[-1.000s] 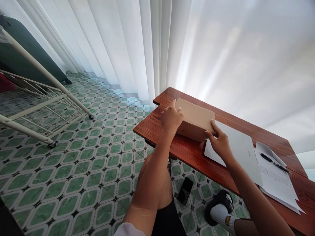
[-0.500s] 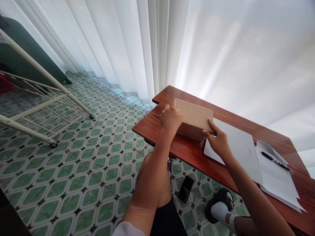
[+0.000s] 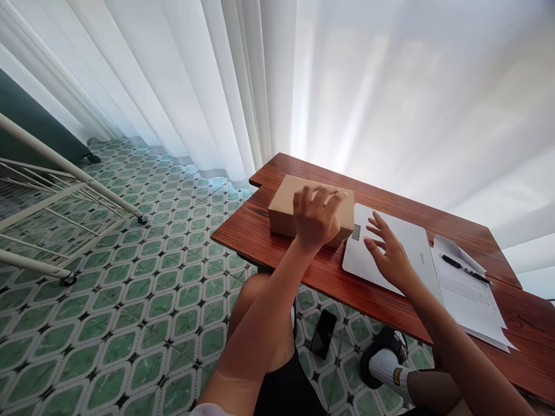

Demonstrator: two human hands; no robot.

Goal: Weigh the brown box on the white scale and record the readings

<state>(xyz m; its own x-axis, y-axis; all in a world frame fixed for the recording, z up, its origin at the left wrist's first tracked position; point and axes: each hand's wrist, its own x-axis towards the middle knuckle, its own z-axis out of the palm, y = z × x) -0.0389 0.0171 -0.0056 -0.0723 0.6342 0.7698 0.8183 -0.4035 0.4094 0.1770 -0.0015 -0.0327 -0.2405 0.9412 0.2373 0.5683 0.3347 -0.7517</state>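
Observation:
A brown cardboard box (image 3: 284,199) sits on the left part of the wooden table (image 3: 243,225). My left hand (image 3: 315,215) is in front of the box and hides part of its top and front. Its fingers are bent and apart, holding nothing; whether they touch the box I cannot tell. To the right of the box lies a flat white scale (image 3: 411,242) with a small grey display (image 3: 356,232) near its left edge. Over this scale my right hand (image 3: 388,253) is open, fingers spread, with nothing in it.
Printed papers (image 3: 466,289) with a black pen (image 3: 466,269) on them lie right of the scale. A phone (image 3: 323,334) is on the tiled floor under the table. At left stands a white wheeled rack (image 3: 87,179); white curtains (image 3: 182,75) hang behind.
Both hands have let go of the box, which now rests flat on the table left of the scale. My right hand has opened, and the view has shifted slightly right.

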